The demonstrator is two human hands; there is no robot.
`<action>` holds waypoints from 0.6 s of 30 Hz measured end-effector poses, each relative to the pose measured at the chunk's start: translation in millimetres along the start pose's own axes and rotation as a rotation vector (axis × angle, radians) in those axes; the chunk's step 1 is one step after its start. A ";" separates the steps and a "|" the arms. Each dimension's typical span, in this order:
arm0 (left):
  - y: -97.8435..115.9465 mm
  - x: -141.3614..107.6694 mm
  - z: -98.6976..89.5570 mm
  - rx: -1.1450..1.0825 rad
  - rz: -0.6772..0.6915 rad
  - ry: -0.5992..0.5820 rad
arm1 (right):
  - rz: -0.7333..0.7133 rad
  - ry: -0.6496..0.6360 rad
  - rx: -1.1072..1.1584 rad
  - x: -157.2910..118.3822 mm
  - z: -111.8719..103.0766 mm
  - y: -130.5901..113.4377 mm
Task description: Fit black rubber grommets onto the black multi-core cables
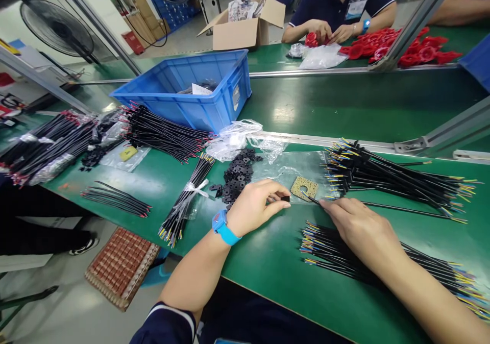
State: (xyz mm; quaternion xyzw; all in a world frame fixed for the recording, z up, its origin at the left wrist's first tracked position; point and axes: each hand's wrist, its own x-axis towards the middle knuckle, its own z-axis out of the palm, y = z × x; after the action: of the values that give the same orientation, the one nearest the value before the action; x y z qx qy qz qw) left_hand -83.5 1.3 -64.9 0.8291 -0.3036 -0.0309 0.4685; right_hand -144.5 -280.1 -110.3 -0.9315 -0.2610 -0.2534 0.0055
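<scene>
Head view shows my left hand (254, 206) with fingers curled, pinching a small black piece (285, 198). This forearm rises from the lower left toward the right, a blue wristband (229, 236) around the wrist. My right hand (358, 226) reaches from the lower right corner, back upward, fingertips narrow on a black cable (313, 200). Its end points toward my left hand, by the yellow sponge (309, 185); whether they touch, I cannot tell. A cable bundle (323, 247) lies below my right hand.
</scene>
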 end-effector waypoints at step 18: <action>4.8 11.5 23.2 -1.101 -0.494 -0.009 | -0.012 0.265 0.232 10.8 -46.4 -18.9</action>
State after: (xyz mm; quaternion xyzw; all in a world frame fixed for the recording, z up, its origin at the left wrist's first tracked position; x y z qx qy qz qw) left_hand -84.2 -24.2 -71.4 0.5103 -0.0434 -0.2952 0.8066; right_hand -167.5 -265.2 -67.0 -0.8814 -0.2910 -0.3423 0.1458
